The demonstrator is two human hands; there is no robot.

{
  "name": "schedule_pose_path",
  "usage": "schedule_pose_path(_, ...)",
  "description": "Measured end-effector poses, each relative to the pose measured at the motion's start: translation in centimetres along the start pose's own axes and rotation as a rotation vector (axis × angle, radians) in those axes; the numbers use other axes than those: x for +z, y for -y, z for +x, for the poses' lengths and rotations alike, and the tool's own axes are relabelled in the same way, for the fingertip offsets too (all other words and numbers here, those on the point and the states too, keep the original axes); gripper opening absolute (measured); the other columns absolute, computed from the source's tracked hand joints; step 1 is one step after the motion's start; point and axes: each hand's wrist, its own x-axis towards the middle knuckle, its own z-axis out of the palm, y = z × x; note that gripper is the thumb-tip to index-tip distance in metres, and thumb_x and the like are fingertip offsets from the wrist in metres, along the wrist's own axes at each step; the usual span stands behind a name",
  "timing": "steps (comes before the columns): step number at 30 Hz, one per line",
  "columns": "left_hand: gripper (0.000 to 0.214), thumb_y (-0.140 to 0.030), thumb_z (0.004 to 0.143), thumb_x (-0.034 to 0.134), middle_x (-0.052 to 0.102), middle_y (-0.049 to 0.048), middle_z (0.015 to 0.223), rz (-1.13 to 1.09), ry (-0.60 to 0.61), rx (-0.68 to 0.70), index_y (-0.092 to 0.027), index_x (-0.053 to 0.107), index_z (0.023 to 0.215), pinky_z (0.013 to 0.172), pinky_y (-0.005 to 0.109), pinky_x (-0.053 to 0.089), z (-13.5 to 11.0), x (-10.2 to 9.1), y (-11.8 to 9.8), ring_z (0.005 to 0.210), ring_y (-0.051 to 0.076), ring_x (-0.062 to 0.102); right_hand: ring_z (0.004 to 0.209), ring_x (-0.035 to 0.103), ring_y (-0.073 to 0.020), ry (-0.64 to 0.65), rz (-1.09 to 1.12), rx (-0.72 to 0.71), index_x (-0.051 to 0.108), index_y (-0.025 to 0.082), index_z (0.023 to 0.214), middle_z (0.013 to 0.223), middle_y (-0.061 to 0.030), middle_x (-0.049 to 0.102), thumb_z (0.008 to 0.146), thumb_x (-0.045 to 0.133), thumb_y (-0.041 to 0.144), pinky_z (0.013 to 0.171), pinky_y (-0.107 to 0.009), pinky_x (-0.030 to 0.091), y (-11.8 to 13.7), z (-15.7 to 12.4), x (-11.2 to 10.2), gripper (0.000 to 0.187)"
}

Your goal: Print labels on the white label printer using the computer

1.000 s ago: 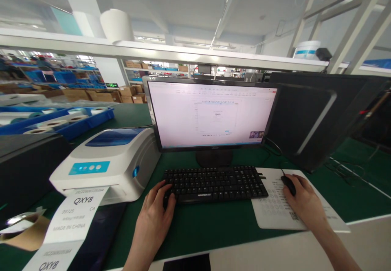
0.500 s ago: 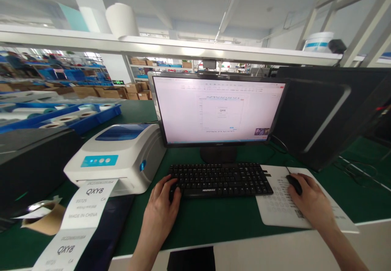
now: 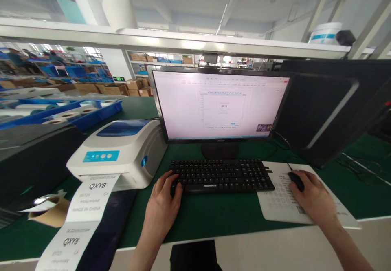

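My left hand rests on the left end of a black keyboard, its fingers and thumb apart over the keys. My right hand is closed around a black computer mouse, which sits on a white printed mouse pad. Behind the keyboard stands a monitor, lit with a label preview window reading QXY8. To the left, a white label printer has a strip of printed labels hanging from its front slot, with QXY8 and MADE IN CHINA on it.
A brown cardboard core lies beside the label strip. Blue trays with rolls stand at the back left. A large black panel leans at the right of the monitor. An overhead shelf spans the bench, bearing white rolls.
The view has tilted slightly downward, so the bench and screen appear a little higher. Both hands stay at the keyboard and mouse, with no clear movement of their own.
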Motion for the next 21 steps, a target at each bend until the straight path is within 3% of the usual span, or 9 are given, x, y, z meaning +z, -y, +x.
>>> schedule_pose_path(21, 0.035, -0.048, 0.109, 0.055, 0.068, 0.0122, 0.150, -0.005, -0.008, -0.006, -0.025, 0.070, 0.131, 0.113, 0.054, 0.061, 0.04, -0.12, -0.19, 0.135, 0.034, 0.071, 0.112, 0.071, -0.0340, -0.003, -0.022, 0.045, 0.067, 0.029, 0.145, 0.150, -0.0052, 0.063, 0.112, 0.043, 0.058, 0.084, -0.055, 0.066, 0.17, -0.06, -0.31, 0.050)
